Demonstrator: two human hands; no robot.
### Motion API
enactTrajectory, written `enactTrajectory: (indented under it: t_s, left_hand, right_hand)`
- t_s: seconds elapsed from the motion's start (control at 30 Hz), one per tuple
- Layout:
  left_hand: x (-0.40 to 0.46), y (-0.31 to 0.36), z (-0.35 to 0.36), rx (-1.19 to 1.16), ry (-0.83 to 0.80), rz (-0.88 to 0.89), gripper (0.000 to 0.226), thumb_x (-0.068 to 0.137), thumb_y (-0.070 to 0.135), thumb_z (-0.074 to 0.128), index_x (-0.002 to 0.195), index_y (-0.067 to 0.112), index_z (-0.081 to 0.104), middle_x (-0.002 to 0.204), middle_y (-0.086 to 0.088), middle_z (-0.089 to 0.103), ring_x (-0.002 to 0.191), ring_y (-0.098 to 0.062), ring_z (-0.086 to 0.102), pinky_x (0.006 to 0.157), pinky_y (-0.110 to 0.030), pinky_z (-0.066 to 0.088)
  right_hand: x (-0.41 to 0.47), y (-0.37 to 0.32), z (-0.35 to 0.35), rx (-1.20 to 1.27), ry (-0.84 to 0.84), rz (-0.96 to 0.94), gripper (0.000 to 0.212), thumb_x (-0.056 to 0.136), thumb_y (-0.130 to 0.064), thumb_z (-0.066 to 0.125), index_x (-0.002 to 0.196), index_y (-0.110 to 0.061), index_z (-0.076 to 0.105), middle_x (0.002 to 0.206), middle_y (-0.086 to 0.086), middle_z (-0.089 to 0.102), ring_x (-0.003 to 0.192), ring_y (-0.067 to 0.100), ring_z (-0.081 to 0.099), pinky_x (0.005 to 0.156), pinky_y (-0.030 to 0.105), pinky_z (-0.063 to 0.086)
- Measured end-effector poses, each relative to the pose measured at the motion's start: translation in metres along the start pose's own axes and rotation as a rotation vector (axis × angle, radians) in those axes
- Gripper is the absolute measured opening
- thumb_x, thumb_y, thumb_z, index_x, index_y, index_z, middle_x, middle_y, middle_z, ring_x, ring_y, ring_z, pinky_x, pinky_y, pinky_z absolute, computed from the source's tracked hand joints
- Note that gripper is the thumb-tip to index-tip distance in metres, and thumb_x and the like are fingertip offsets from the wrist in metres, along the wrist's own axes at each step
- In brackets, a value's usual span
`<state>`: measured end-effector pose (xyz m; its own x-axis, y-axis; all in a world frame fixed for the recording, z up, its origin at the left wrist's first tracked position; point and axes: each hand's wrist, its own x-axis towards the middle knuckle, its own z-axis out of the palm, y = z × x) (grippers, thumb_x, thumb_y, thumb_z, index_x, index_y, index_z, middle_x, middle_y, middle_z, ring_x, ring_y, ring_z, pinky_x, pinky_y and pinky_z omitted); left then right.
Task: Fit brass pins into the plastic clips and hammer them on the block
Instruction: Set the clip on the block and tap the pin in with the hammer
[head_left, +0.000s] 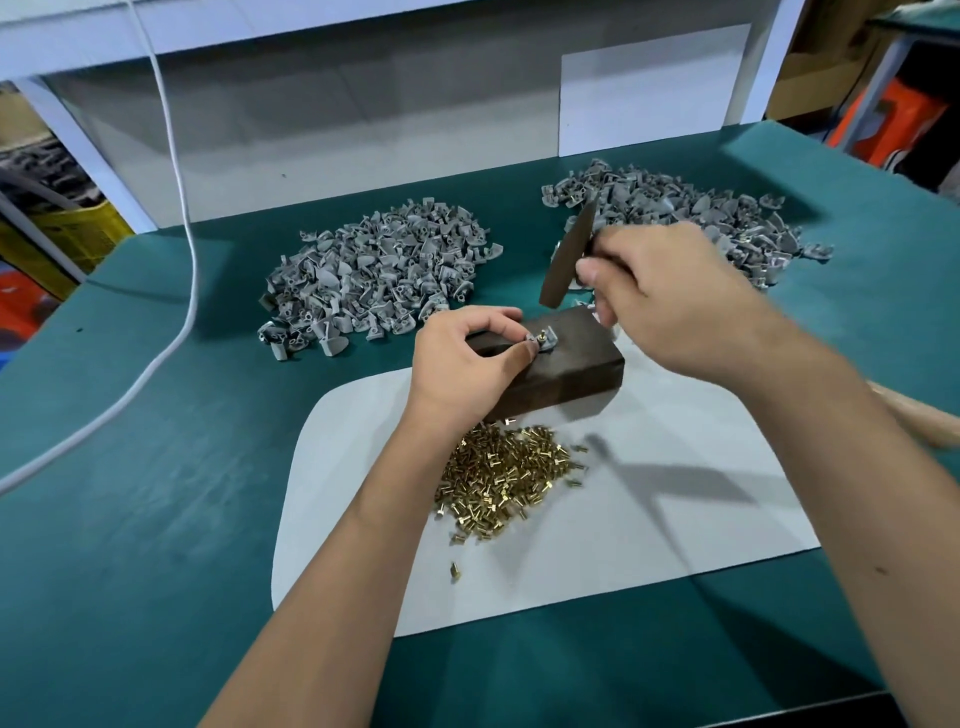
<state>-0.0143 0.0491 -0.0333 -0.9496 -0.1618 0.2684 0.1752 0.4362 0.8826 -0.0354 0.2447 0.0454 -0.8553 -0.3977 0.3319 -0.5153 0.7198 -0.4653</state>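
Nearest to you, on the white sheet (363, 545), the heap of brass pins (506, 480) is lying loose, with one stray pin (453, 570) a little nearer. Many pins are still waiting, so I judge that much work is remaining.

Just behind the heap, the dark block (561, 366) is sitting on the far part of the sheet. Your left hand (462, 358) is resting on the left end of the block, and its thumb and forefinger are pinching one grey clip (543, 340) on the top face. A brass pin (542, 335) is standing up out of this clip, so it seems to be fitted but not yet driven down.

Above the right end of the block, your right hand (670, 296) is curling tightly around the handle of the hammer (569, 254), and the dark head is hanging in the air above the clip, not touching it. The picture is blurred here, so I cannot tell exactly how the fingers are lying.

Farther away, on the green table (130, 519), two piles of grey clips are lying. The left pile (374, 280) is showing almost no brass, so these are probably waiting. In the right pile (701, 218), partly behind your hand, some brass spots are showing, so these are probably finished. Both piles are looking similar in size; perhaps you are near the middle.
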Motion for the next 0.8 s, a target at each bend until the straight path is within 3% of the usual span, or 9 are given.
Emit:
enactTrajectory:
  t_s: [0.1,0.2,0.27,0.4,0.53,0.6,0.7,0.8]
  left_hand:
    - [0.0,0.0,0.0,-0.023,-0.006,-0.008,0.006,0.08,0.009,0.084,0.079,0.013,0.079,0.107,0.0,0.076,0.096,-0.005,0.072,0.088,-0.017,0.052]
    - [0.001,-0.001,0.001,-0.045,-0.005,-0.017,0.008,0.079,0.005,0.084,0.08,0.01,0.078,0.106,0.001,0.076,0.088,-0.002,0.073,0.084,-0.016,0.055]
    - [0.0,0.0,0.001,-0.038,-0.009,-0.017,0.007,0.079,0.006,0.084,0.08,0.009,0.079,0.107,0.001,0.076,0.09,-0.004,0.073,0.087,-0.021,0.057]
    - [0.0,0.0,0.001,-0.017,0.008,-0.029,0.007,0.079,0.011,0.085,0.079,0.014,0.08,0.107,0.006,0.076,0.095,-0.002,0.072,0.091,-0.023,0.056]
    - [-0.001,0.001,0.0,-0.04,-0.011,-0.028,0.006,0.079,0.006,0.084,0.082,0.009,0.079,0.109,-0.002,0.076,0.094,-0.008,0.074,0.093,-0.032,0.059]
    - [-0.001,0.002,0.0,-0.036,-0.009,-0.036,0.006,0.08,0.007,0.084,0.083,0.008,0.08,0.11,-0.001,0.076,0.095,-0.007,0.073,0.094,-0.034,0.058]
    - [-0.001,0.002,0.0,-0.012,-0.002,-0.041,0.006,0.08,0.012,0.085,0.081,0.014,0.08,0.11,0.003,0.076,0.099,-0.006,0.072,0.097,-0.034,0.056]
    - [-0.001,0.001,0.0,-0.033,-0.009,-0.037,0.007,0.08,0.009,0.085,0.08,0.013,0.079,0.11,0.001,0.076,0.097,-0.008,0.073,0.095,-0.034,0.058]
  right_hand:
    - [-0.005,-0.004,0.003,0.04,0.145,-0.047,0.024,0.106,-0.027,0.047,0.088,-0.017,0.059,0.074,0.008,0.066,0.062,0.026,0.059,0.062,0.043,0.051]
    - [-0.005,-0.01,0.016,-0.116,-0.072,-0.01,0.024,0.107,-0.03,0.045,0.098,-0.016,0.062,0.084,0.013,0.066,0.074,0.035,0.062,0.072,0.047,0.054]
    - [-0.001,-0.012,0.012,-0.199,-0.106,0.003,0.025,0.106,-0.034,0.045,0.099,-0.018,0.063,0.083,0.012,0.064,0.075,0.035,0.06,0.071,0.044,0.053]
    - [-0.001,-0.014,0.005,-0.134,0.132,-0.049,0.028,0.106,-0.035,0.043,0.104,-0.015,0.063,0.077,0.011,0.06,0.063,0.033,0.052,0.059,0.035,0.04]
    - [-0.005,-0.018,0.017,-0.262,-0.121,0.05,0.024,0.108,-0.034,0.041,0.095,-0.02,0.054,0.076,0.004,0.051,0.073,0.034,0.053,0.066,0.038,0.043]
    - [-0.002,-0.017,0.01,-0.288,-0.073,0.046,0.024,0.107,-0.035,0.043,0.097,-0.02,0.058,0.073,0.003,0.05,0.071,0.033,0.052,0.064,0.037,0.041]
    - [-0.005,-0.016,0.008,-0.198,0.141,-0.005,0.027,0.107,-0.036,0.042,0.108,-0.017,0.061,0.079,0.011,0.06,0.068,0.036,0.054,0.062,0.04,0.045]
    - [-0.009,-0.019,0.02,-0.26,-0.048,0.029,0.027,0.108,-0.035,0.039,0.107,-0.017,0.059,0.092,0.013,0.065,0.075,0.036,0.055,0.068,0.041,0.049]
